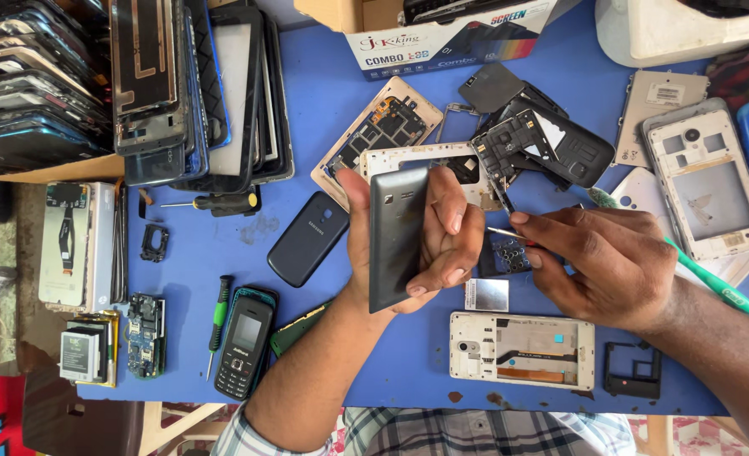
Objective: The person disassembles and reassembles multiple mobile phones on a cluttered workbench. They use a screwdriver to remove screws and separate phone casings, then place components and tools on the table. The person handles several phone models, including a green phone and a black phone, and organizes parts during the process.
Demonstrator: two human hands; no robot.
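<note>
My left hand (442,241) holds a dark grey phone (397,236) upright on its edge above the blue table (307,93), fingers wrapped around its far side. My right hand (598,257) pinches a thin metal tool (501,231) whose tip points at the phone's side. A green-handled tool (712,283) lies under my right wrist. A small keypad part (502,256) sits just below the tool tip.
Phone frames, back covers and circuit boards litter the table. A white phone frame (522,349) lies near the front edge, a small keypad phone (243,342) and green screwdriver (219,317) at front left. Stacked screens (189,84) fill the back left; a cardboard box (442,34) stands behind.
</note>
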